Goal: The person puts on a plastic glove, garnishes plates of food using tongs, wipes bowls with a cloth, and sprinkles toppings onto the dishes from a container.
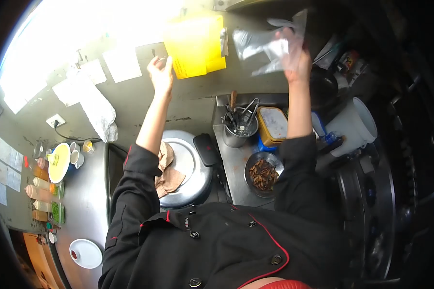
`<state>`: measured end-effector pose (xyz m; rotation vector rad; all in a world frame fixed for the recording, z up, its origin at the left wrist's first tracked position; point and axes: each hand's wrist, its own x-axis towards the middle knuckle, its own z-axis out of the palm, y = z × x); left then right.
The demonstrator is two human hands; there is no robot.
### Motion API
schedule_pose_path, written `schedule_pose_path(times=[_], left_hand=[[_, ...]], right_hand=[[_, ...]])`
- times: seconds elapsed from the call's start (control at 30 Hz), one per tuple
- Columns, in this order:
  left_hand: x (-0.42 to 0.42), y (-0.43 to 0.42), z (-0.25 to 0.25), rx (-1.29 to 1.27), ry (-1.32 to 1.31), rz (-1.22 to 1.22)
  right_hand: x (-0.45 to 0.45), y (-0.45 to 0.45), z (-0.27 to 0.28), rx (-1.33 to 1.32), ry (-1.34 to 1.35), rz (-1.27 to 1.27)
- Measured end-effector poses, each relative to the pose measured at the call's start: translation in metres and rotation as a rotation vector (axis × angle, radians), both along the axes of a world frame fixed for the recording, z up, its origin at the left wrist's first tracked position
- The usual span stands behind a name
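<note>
My left hand (161, 74) is raised in front of the wall, beside the left edge of some yellow papers (193, 45). Its fingers are partly spread, and nothing clear shows between them. Up at the right, my right hand (296, 60) holds a clear plastic bag (270, 48), blurred by motion, that covers part of its fingers. Beneath my right forearm are a yellow-rimmed container (274, 123) and a metal bowl of brown strips (264, 176). A metal pot of utensils (236, 132) stands to their left.
A large round metal lid (195, 166) with a brown cloth (171, 179) lies below my left hand. Sauce bottles (37, 192), a yellow plate (59, 163) and a white plate (86, 253) are on the left counter. A white bucket (352, 126) leans at the right.
</note>
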<state>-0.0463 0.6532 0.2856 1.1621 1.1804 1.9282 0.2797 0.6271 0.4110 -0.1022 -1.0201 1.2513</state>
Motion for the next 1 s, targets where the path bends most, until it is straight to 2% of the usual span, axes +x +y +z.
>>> schedule_pose_path(times=[0.07,0.13,0.2,0.27,0.33,0.37,0.4,0.47,0.5,0.53,0.57,0.6,0.63,0.67,0.73,0.8,0.87,0.9,0.93,0.97,1.0], left_hand=[[0.013,-0.024,-0.006,0.068,0.214,0.388],[0.034,-0.079,0.005,0.256,0.278,0.037],[0.047,-0.120,0.006,0.036,-0.105,-0.574],[0.049,-0.145,-0.002,-0.138,-0.066,-0.689],[0.032,-0.135,-0.041,-0.076,0.229,-0.465],[0.020,-0.140,-0.037,-0.077,0.096,-0.559],[0.004,-0.145,-0.042,-0.103,0.033,-0.543],[-0.018,-0.158,-0.058,-0.047,-0.259,-0.602],[-0.035,-0.164,-0.065,0.047,-0.262,-0.727],[-0.040,-0.177,-0.062,-0.087,-0.310,-0.658],[-0.049,-0.179,-0.091,-0.090,-0.331,-0.641],[-0.058,-0.196,-0.092,-0.185,-0.416,-0.594],[-0.067,-0.209,-0.102,-0.250,-0.451,-0.422],[-0.078,-0.222,-0.120,-0.259,-0.661,-0.393],[-0.108,-0.258,-0.149,-0.226,-0.683,-0.136],[-0.129,-0.315,-0.157,-0.267,-0.675,0.097],[-0.135,-0.369,-0.160,-0.314,-0.664,0.290],[-0.133,-0.394,-0.163,-0.328,-0.649,0.382],[-0.131,-0.416,-0.164,-0.344,-0.625,0.474],[-0.126,-0.433,-0.165,-0.360,-0.576,0.551],[-0.118,-0.449,-0.165,-0.379,-0.526,0.627]], right_hand=[[-0.025,-0.034,-0.014,-0.005,-0.237,-0.135],[-0.048,-0.054,-0.042,0.023,-0.256,0.010],[-0.081,-0.070,-0.066,-0.111,-0.132,0.002],[-0.098,-0.077,-0.089,-0.197,0.060,0.321],[-0.113,-0.080,-0.107,-0.294,0.270,0.689],[-0.122,-0.084,-0.110,-0.401,0.380,0.830],[-0.130,-0.085,-0.116,-0.453,0.458,0.996],[-0.144,-0.077,-0.138,-0.667,0.541,1.100],[-0.155,-0.076,-0.146,-0.712,0.537,1.123],[-0.166,-0.075,-0.157,-0.767,0.523,1.161],[-0.176,-0.068,-0.179,-0.831,0.444,1.152],[-0.187,-0.059,-0.206,-0.891,0.352,1.155],[-0.197,-0.049,-0.239,-0.765,0.056,1.076],[-0.210,-0.050,-0.269,-0.598,-0.208,1.000],[-0.243,-0.121,-0.246,-0.526,-0.766,0.580],[-0.241,-0.127,-0.276,-0.515,-0.987,0.775],[-0.251,-0.147,-0.259,-0.343,-1.347,0.919],[-0.257,-0.161,-0.243,-0.211,-1.407,1.036],[-0.267,-0.178,-0.229,-0.071,-1.450,1.151],[-0.275,-0.194,-0.222,0.053,-1.350,1.220],[-0.287,-0.214,-0.217,0.056,-1.194,1.273]])
